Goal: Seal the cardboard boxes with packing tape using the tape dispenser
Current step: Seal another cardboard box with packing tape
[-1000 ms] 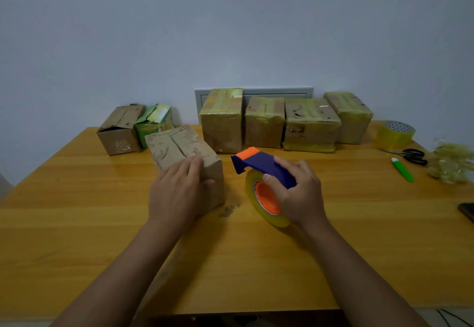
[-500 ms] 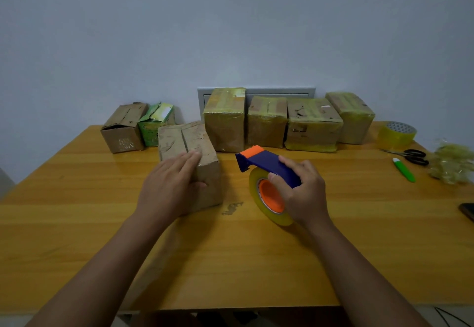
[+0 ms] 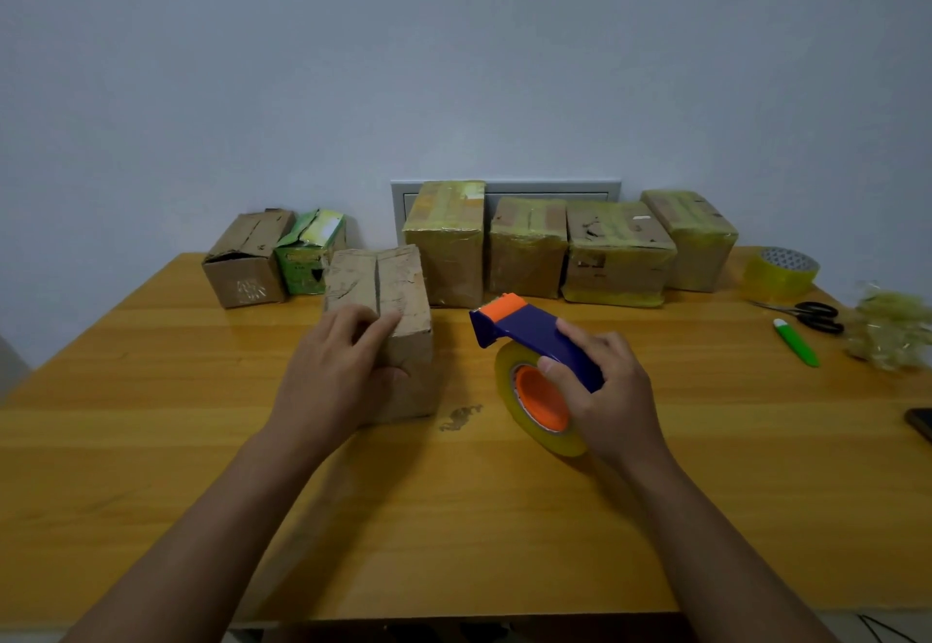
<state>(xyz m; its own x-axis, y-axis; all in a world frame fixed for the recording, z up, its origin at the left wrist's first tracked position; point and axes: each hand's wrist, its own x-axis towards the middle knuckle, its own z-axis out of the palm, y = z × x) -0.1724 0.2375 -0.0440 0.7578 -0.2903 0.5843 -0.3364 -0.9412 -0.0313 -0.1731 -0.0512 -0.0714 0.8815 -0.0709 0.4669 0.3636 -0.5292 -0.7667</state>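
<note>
Two hands are working: the left hand [image 3: 335, 370] is lying flat on the box [image 3: 386, 319] at counter [image 3: 151, 440] centre, the right hand [image 3: 613, 397] is clutching the tape dispenser [image 3: 539, 355] just beside it. Loosely braced, the box could be sliding under the tape's pull.

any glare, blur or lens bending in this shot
Head view: dim, bluish light; soft sheen on the table around the unsealed box, no harsh glare. Wide-angle bending curves the table's far edge and stretches both forearms. Left hand, right hand and tape dispenser look sharp; the crumpled tape at the right edge is smeared.
</note>
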